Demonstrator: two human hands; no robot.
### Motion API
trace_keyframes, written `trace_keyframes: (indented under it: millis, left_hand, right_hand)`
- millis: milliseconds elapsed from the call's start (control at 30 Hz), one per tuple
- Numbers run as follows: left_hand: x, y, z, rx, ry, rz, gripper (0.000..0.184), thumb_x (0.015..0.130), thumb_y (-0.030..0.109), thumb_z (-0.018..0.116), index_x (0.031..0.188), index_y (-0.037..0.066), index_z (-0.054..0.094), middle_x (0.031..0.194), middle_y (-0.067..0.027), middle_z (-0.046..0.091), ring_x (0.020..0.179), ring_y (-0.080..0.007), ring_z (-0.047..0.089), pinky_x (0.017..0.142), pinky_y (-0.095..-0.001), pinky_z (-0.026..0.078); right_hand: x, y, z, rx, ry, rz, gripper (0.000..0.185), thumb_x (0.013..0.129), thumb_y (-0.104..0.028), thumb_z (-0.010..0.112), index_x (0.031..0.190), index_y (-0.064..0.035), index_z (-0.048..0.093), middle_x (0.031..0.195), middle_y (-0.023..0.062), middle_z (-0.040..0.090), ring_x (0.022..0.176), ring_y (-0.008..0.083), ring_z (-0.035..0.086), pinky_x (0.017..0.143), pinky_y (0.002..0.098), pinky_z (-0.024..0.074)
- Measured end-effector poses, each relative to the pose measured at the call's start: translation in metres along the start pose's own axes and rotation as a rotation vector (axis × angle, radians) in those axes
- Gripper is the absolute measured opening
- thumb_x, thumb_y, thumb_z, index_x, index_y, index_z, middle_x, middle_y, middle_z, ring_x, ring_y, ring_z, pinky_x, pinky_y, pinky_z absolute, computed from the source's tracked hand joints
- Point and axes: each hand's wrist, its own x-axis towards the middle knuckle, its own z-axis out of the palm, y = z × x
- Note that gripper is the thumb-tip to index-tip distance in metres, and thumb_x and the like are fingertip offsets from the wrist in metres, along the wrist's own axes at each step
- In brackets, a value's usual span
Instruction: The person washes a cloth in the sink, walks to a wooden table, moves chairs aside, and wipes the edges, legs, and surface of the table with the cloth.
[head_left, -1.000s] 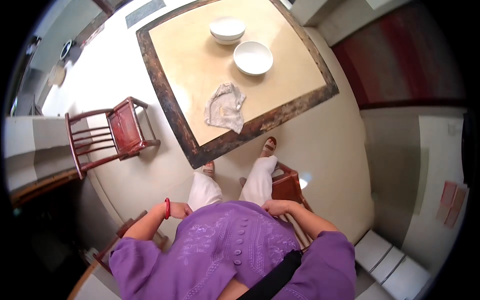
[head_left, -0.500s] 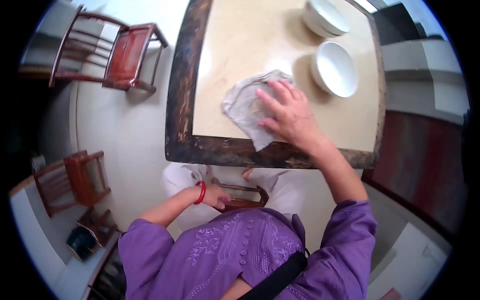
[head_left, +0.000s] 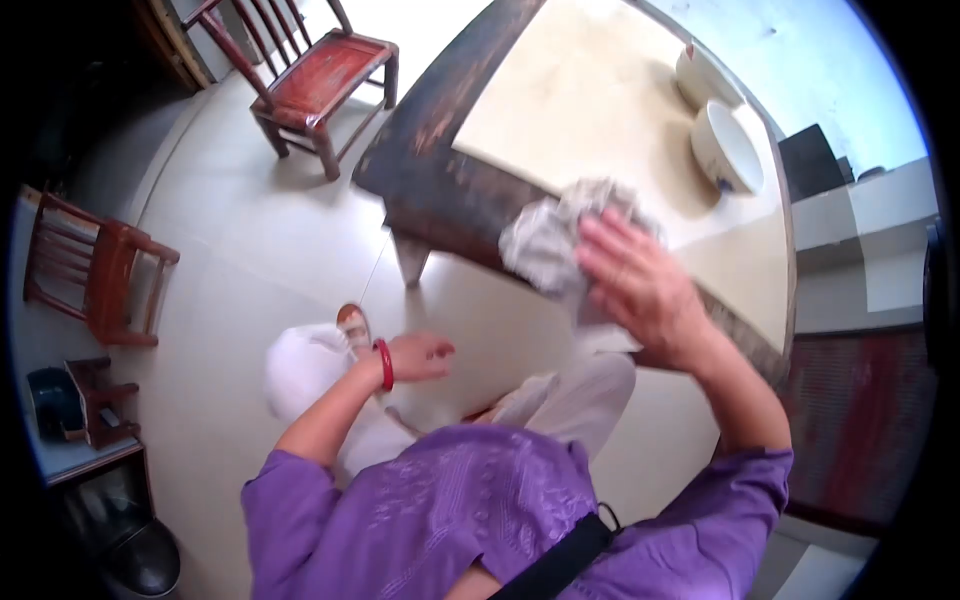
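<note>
A crumpled pale grey cloth point(head_left: 545, 240) lies over the dark wooden edge of the table point(head_left: 430, 165), and part of it hangs below the edge. My right hand point(head_left: 650, 290) is on the cloth from the right, fingers pressed together over its folds; the thumb is hard to make out. My left hand point(head_left: 420, 357), with a red bangle at the wrist, is in the air above my lap. Its fingers are loosely bent and slightly blurred, with nothing seen in them. Two white bowls, a nearer one point(head_left: 728, 150) and a farther one point(head_left: 705, 78), are at the table's far right.
A red wooden chair point(head_left: 325, 80) stands left of the table, and another chair point(head_left: 110, 275) is farther left. Below that one are a small stool point(head_left: 100, 400) and a dark green container point(head_left: 55, 403). A table leg point(head_left: 410, 258) stands below the near corner.
My right hand has brought the cloth from the tabletop to the near edge, bunching it. My left hand has risen from the seat between my legs. The view has turned and my legs have shifted.
</note>
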Motion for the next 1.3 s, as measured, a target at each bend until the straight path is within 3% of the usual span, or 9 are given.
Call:
trace_keyframes:
  millis: [67,267,367,500,600,800,900,1067,1300]
  left_hand:
    - [-0.015,-0.005,0.014,-0.151,0.056,-0.096,0.045,0.084,0.032,0.067,0.117,0.002,0.061,0.107,-0.0144,0.066,0.096,-0.0233,0.064,0.085,-0.0328,0.051]
    - [-0.047,-0.014,0.043,-0.413,0.111,-0.024,0.039,0.088,0.023,0.065,0.118,-0.002,0.06,0.108,-0.0112,0.067,0.097,-0.0166,0.062,0.087,-0.0289,0.05]
    - [-0.053,-0.018,0.035,-0.343,0.213,0.012,0.038,0.087,0.025,0.065,0.114,-0.002,0.061,0.105,-0.0138,0.068,0.096,-0.0198,0.064,0.085,-0.03,0.051]
    - [-0.049,-0.07,0.043,-0.538,0.306,0.044,0.037,0.086,0.024,0.066,0.112,-0.002,0.063,0.104,-0.0144,0.068,0.095,-0.0192,0.065,0.083,-0.03,0.051]
    - [-0.053,-0.06,0.041,-0.409,0.336,-0.134,0.036,0.086,0.024,0.065,0.11,-0.002,0.063,0.1,-0.014,0.069,0.092,-0.019,0.066,0.081,-0.0298,0.052]
    - [-0.022,-0.052,0.051,-0.336,0.325,-0.012,0.037,0.084,0.027,0.064,0.107,-0.001,0.065,0.095,-0.0151,0.07,0.088,-0.0221,0.067,0.079,-0.0318,0.052]
    - [-0.013,-0.047,0.052,-0.164,0.291,-0.05,0.039,0.084,0.032,0.061,0.108,0.001,0.065,0.097,-0.0166,0.069,0.09,-0.0268,0.066,0.081,-0.0348,0.051]
    - [-0.001,-0.043,0.047,-0.103,0.343,-0.041,0.042,0.083,0.034,0.059,0.108,0.001,0.065,0.1,-0.0184,0.068,0.093,-0.0328,0.065,0.084,-0.039,0.05]
    - [0.0,-0.03,0.039,-0.039,0.354,-0.049,0.041,0.084,0.032,0.058,0.111,0.003,0.064,0.1,-0.016,0.068,0.093,-0.0306,0.065,0.083,-0.0383,0.05]
  right_hand:
    - [0.0,-0.003,0.008,-0.109,0.07,-0.002,0.038,0.087,-0.016,0.063,0.123,-0.0056,0.059,0.136,0.0116,0.051,0.132,0.0325,0.041,0.106,0.0419,0.0367]
    - [0.089,-0.036,0.064,-0.28,0.205,-0.123,0.043,0.093,-0.032,0.05,0.125,-0.0032,0.051,0.136,0.0132,0.049,0.127,0.0351,0.044,0.106,0.0421,0.0351]
    - [0.119,-0.065,0.073,-0.204,0.247,-0.052,0.037,0.091,-0.022,0.051,0.123,-0.0038,0.052,0.135,0.0139,0.05,0.129,0.0341,0.044,0.107,0.0405,0.0349]
    - [0.023,-0.046,0.04,-0.256,0.222,0.055,0.034,0.092,-0.015,0.049,0.123,-0.002,0.055,0.134,0.0146,0.053,0.129,0.0293,0.045,0.106,0.0408,0.0371]
    - [-0.023,-0.039,0.03,-0.319,0.213,0.143,0.033,0.091,-0.01,0.049,0.121,-0.001,0.056,0.132,0.0163,0.054,0.127,0.0305,0.048,0.106,0.0427,0.0374]
    - [0.058,-0.06,0.066,-0.33,0.368,0.062,0.037,0.084,-0.002,0.047,0.12,0.0018,0.054,0.129,0.0236,0.054,0.123,0.0368,0.05,0.105,0.0429,0.0388]
    - [0.099,-0.063,0.084,-0.305,0.407,0.031,0.037,0.083,-0.001,0.048,0.119,0.0016,0.055,0.129,0.0214,0.054,0.123,0.0359,0.05,0.104,0.0429,0.0401]
    - [0.027,-0.055,0.066,-0.336,0.428,0.002,0.033,0.083,-0.001,0.052,0.114,-0.0006,0.062,0.126,0.0158,0.059,0.122,0.0331,0.053,0.103,0.0419,0.0405]
    - [0.038,-0.047,0.112,-0.743,0.494,-0.19,0.031,0.087,-0.009,0.048,0.113,-0.0042,0.065,0.131,0.0112,0.057,0.128,0.0285,0.049,0.112,0.0419,0.0234]
